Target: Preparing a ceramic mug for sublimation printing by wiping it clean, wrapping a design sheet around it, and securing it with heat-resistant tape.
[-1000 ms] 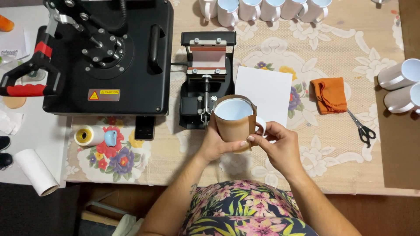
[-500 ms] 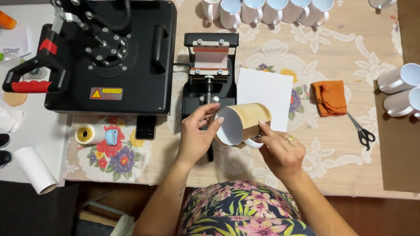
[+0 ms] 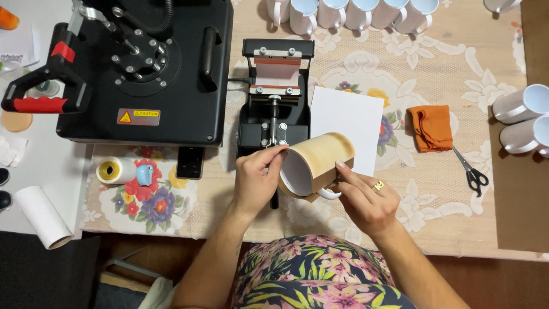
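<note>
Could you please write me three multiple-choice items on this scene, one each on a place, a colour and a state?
1. Where do the scissors lie?
A. right of the orange cloth
B. on the flat heat press
C. under the white sheet

2. What colour is the wrap around the mug that is held?
A. blue
B. tan brown
C. green

3. How is the held mug turned?
A. upright on the table
C. upside down on the press
B. on its side, mouth toward the left hand

Key: 1 A, the scissors rest just right of and below the cloth. 2 B, brownish paper covers the mug's body. 3 B, both the left hand and the right hand hold it tipped sideways above the table.
</note>
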